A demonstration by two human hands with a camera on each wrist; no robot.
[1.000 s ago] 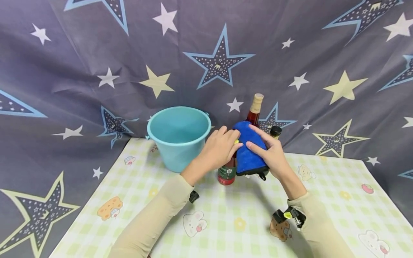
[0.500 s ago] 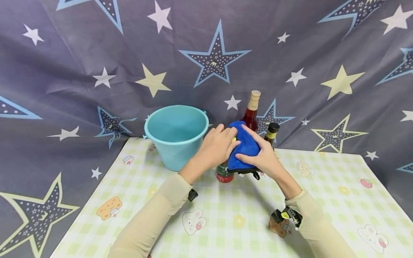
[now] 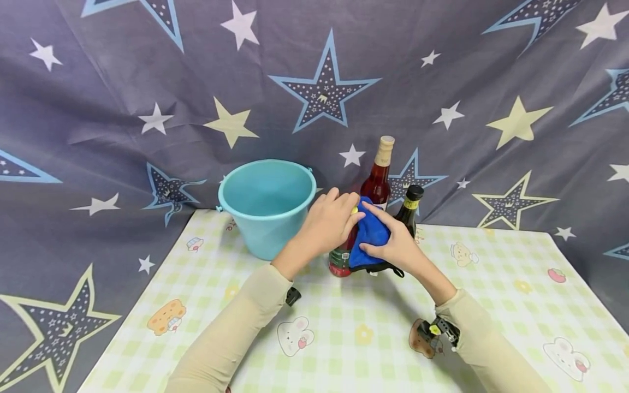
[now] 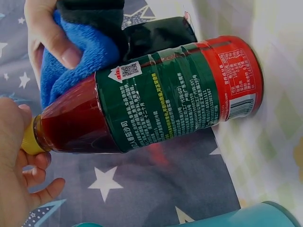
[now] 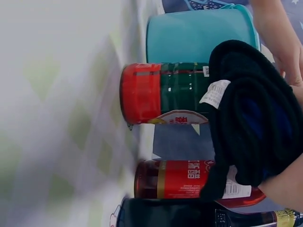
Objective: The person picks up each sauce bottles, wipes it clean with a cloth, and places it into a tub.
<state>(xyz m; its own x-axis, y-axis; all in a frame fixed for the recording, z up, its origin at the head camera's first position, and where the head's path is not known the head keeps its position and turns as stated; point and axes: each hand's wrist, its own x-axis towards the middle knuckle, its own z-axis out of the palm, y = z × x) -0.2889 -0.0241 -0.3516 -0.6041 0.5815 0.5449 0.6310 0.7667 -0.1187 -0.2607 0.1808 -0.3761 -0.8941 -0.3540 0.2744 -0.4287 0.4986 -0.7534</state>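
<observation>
A ketchup bottle point(image 4: 156, 97) with red sauce and a green-and-red label stands upright on the table. My left hand point(image 3: 328, 222) grips its yellow cap point(image 4: 30, 138) from above. On the bottle's right side, my right hand point(image 3: 404, 248) holds a blue plush cleaning mitt point(image 3: 369, 234), thumb and fingers bent round the cloth. The mitt lies against the bottle and hides part of it in the head view. Its black cuff point(image 5: 225, 137), with a white tag, shows in the right wrist view.
Behind the mitt stand a tall red vinegar bottle point(image 3: 377, 183) and a dark bottle point(image 3: 409, 213) with a black cap. A turquoise bucket point(image 3: 267, 234) is left of the ketchup. A star-patterned curtain point(image 3: 196, 65) rises behind the checked tablecloth point(image 3: 344, 338).
The mitt in my right hand has shifted down along the bottle and looks more crumpled. More of the two rear bottles shows. My left hand has stayed on the cap.
</observation>
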